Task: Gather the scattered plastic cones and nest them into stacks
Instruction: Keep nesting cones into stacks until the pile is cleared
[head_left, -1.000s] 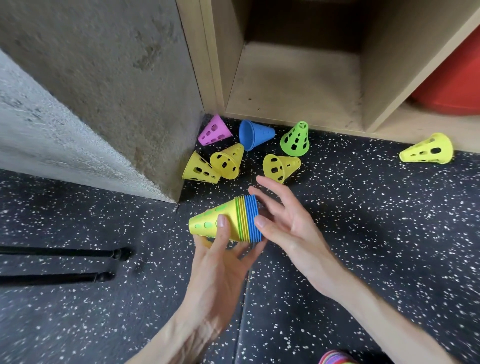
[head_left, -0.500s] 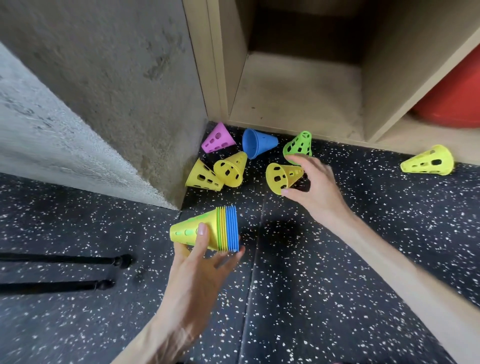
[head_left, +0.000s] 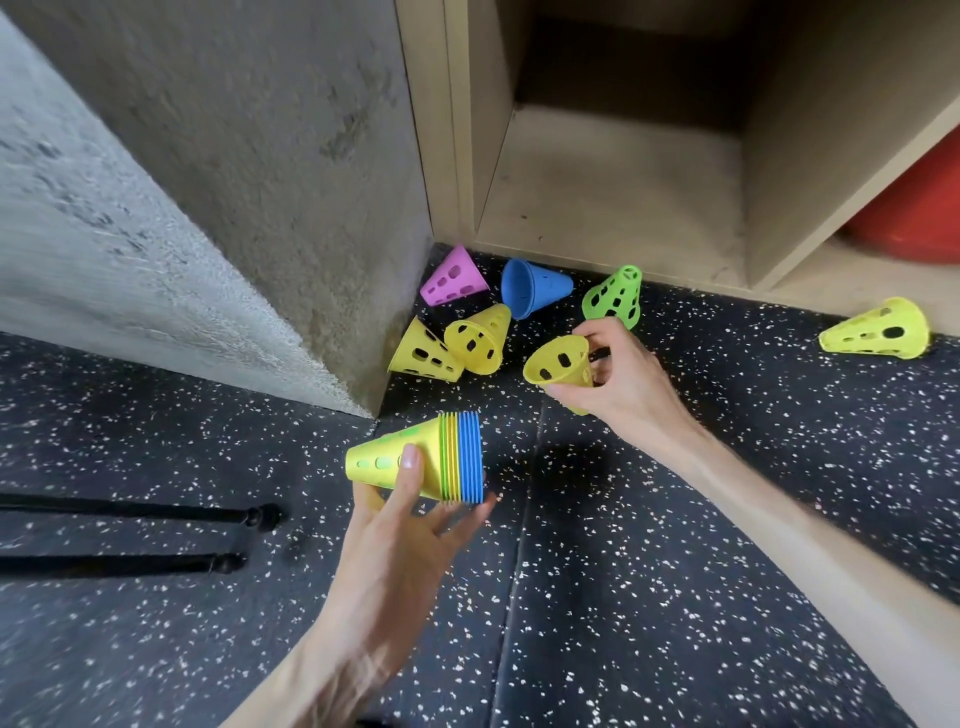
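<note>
Seven loose cones (head_left: 874, 329), one nested stack (head_left: 423, 464), two hands (head_left: 626, 382).

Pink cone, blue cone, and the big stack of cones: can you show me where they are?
pink cone (head_left: 453, 278), head view, on its side wall with holes.
blue cone (head_left: 540, 287), head view, on its outer wall near the open mouth.
stack of cones (head_left: 415, 457), head view, on the yellow outer cone.

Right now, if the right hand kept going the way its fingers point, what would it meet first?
Probably the green cone, just beyond the right hand, which grips a yellow cone; depth is unclear.
</note>
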